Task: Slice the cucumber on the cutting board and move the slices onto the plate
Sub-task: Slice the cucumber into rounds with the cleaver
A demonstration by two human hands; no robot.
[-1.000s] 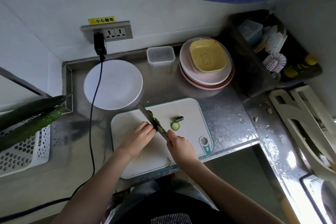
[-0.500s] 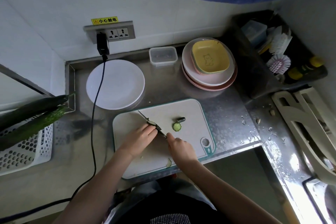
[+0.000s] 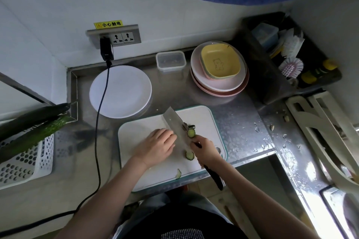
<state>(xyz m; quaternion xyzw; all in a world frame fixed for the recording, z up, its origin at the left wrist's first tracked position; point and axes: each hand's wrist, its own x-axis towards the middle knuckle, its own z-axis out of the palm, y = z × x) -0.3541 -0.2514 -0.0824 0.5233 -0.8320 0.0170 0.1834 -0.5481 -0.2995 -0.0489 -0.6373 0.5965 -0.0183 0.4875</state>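
Observation:
The white cutting board (image 3: pixel 206 118) lies on the steel counter in front of me. My right hand (image 3: pixel 206 149) grips the black handle of a knife (image 3: pixel 172 122), whose blade leans with its flat side up across the board. My left hand (image 3: pixel 157 145) rests on the board with curled fingers against the blade, and the cucumber piece under it is hidden. A cucumber slice (image 3: pixel 191 133) and a dark end piece (image 3: pixel 192 127) lie right of the blade. Another slice (image 3: pixel 189 155) is near my right hand. The white plate (image 3: pixel 120 91) sits behind the board to the left, bare.
Two whole cucumbers (image 3: pixel 33 128) lie on a white basket (image 3: pixel 23 163) at the left. A black cable (image 3: pixel 101 114) runs from the wall socket over the plate's edge and down the counter. Stacked pink plates with yellow bowls (image 3: pixel 219 64), a clear container (image 3: pixel 171 61) and a dark rack (image 3: pixel 291 60) stand behind.
The knife has gone from cutting edge-down to tilted with its flat side up. One more slice now lies on the board near my right hand.

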